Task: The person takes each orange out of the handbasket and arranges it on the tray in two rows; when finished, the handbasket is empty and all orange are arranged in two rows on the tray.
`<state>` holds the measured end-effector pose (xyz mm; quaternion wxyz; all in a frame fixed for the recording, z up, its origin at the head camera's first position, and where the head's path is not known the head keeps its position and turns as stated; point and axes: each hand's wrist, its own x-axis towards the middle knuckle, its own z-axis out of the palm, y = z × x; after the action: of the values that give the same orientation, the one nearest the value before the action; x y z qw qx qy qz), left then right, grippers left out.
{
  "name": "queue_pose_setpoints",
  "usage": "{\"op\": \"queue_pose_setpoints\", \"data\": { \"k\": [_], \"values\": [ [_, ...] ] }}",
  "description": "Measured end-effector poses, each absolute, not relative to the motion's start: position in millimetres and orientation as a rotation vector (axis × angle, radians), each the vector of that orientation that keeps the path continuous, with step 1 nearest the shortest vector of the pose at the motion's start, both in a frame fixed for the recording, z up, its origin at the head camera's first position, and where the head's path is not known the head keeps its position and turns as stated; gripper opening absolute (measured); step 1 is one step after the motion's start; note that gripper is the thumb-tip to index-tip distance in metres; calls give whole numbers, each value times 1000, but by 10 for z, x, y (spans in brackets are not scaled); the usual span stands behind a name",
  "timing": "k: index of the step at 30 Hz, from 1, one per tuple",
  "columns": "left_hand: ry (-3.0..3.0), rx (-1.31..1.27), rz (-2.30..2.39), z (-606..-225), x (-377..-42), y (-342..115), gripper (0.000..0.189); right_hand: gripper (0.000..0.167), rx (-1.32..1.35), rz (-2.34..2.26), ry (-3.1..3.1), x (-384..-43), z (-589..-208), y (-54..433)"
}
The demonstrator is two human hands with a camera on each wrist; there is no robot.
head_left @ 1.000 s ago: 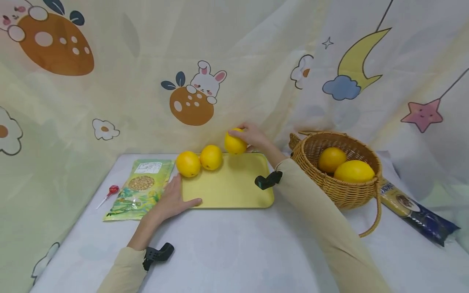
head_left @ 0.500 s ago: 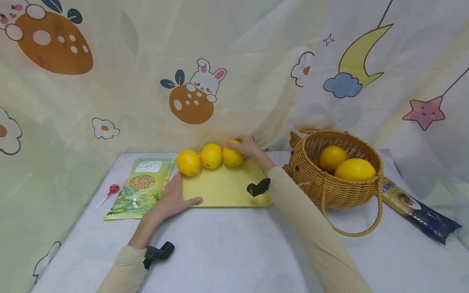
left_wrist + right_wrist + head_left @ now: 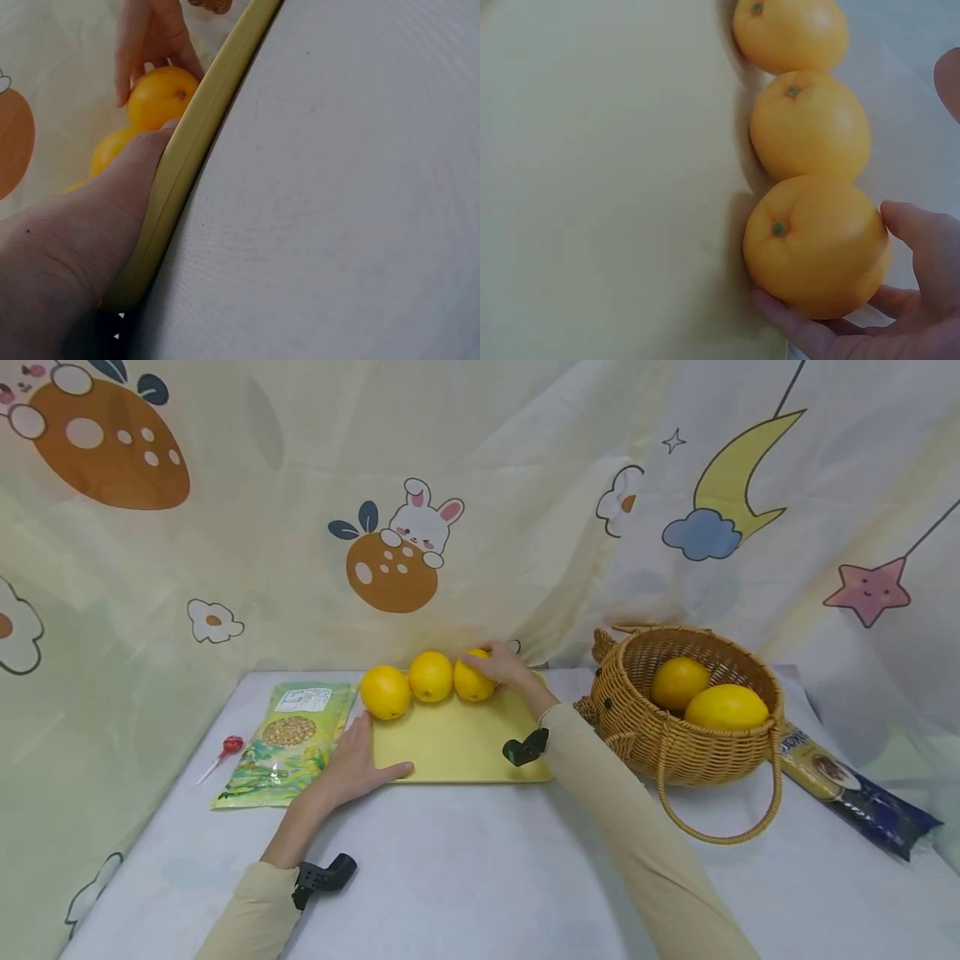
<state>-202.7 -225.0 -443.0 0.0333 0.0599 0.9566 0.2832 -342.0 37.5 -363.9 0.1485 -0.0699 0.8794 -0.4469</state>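
Observation:
Three oranges stand in a row along the far edge of the yellow tray point(image 3: 457, 747). My right hand point(image 3: 512, 670) grips the rightmost orange point(image 3: 471, 681), its thumb and fingers round it. In the right wrist view that orange point(image 3: 817, 247) rests low on the tray, close against the middle orange point(image 3: 810, 127). The leftmost orange point(image 3: 386, 692) sits at the tray's far left corner. My left hand point(image 3: 354, 767) lies at the tray's left side, fingers straight along it and thumb at the front edge. In the left wrist view its thumb point(image 3: 139, 169) touches the tray rim.
A wicker basket point(image 3: 697, 760) with two yellow-orange fruits stands right of the tray, its handle hanging forward. A blue and gold packet point(image 3: 855, 793) lies beyond it. On the left are a green bag point(image 3: 288, 747) and a red lollipop point(image 3: 232, 745). A printed curtain hangs behind.
My right hand has lowered the third orange onto the tray and brought it left beside the middle one. The basket's handle has swung down. My left hand has stayed in place.

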Motion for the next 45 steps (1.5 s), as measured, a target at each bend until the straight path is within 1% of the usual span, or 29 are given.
{"op": "queue_pose_setpoints", "data": {
  "k": [5, 9, 13, 15, 19, 23, 27, 31, 36, 45],
  "values": [
    [2928, 186, 866, -4425, -2030, -2238, 129, 64, -208, -1307, 2545, -3393, -3657, 380],
    [2921, 186, 866, -4421, -2028, -2223, 129, 65, -278, -1256, 2652, -3377, -3690, 379],
    [2920, 186, 872, -4430, -2031, -2213, 129, 69, -338, -1147, 2755, -3338, -3679, 387],
    [2919, 189, 873, -4435, -2033, -2207, 129, 72, -354, -1123, 2766, -3266, -3614, 408],
    [2926, 196, 874, -4435, -2031, -2198, 129, 74, -464, -1216, 2707, -2962, -3390, 535],
    [2946, 219, 886, -4423, -2034, -2205, 129, 68, -627, -1376, 2558, -2451, -3197, 774],
    [2959, 231, 886, -4409, -2050, -2220, 128, 63, -741, -1452, 2476, -1944, -3196, 1078],
    [2957, 223, 869, -4398, -2065, -2243, 128, 60, -736, -1485, 2477, -1609, -3278, 1368],
    [2942, 198, 844, -4391, -2051, -2262, 129, 57, -662, -1492, 2510, -1448, -3354, 1613],
    [2929, 190, 861, -4417, -2018, -2245, 128, 51, -630, -1461, 2555, -1446, -3387, 1757]
  ]
}}
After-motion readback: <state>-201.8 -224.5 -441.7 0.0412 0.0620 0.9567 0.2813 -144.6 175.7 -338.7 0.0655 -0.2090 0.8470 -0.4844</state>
